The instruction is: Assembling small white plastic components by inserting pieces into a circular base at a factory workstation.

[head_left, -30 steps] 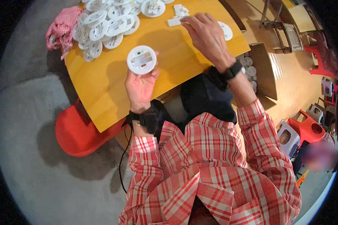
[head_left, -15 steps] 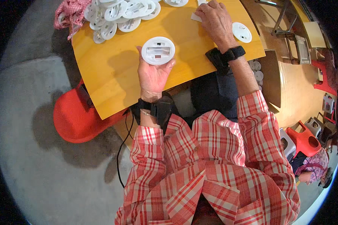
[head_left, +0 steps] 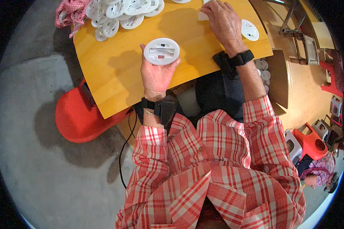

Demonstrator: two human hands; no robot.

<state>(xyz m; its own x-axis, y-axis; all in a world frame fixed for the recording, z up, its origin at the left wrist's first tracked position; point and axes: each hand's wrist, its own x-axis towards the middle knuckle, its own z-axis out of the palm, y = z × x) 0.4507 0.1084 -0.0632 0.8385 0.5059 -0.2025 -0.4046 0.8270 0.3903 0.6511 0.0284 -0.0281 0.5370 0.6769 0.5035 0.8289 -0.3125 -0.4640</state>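
My left hand [head_left: 156,76] holds a round white plastic disc [head_left: 161,51] face up over the orange table [head_left: 114,76]; the disc has a rectangular recess in its middle. My right hand [head_left: 223,23] rests palm down on the far part of the table, fingers on a small white piece [head_left: 202,16]. Whether it grips that piece is hidden. Another white disc [head_left: 250,30] lies just right of that hand. Both wrists wear black bands.
A heap of several white discs [head_left: 118,13] lies at the table's far left, beside a red-and-white cloth [head_left: 69,13]. A red stool [head_left: 78,118] stands left of the table. A cardboard box [head_left: 273,78] with more discs sits to the right. Another person [head_left: 319,175] is at lower right.
The view has shifted toward the table's near edge. My left hand keeps the disc raised. My right hand has stayed at the far edge of the table near the small white piece.
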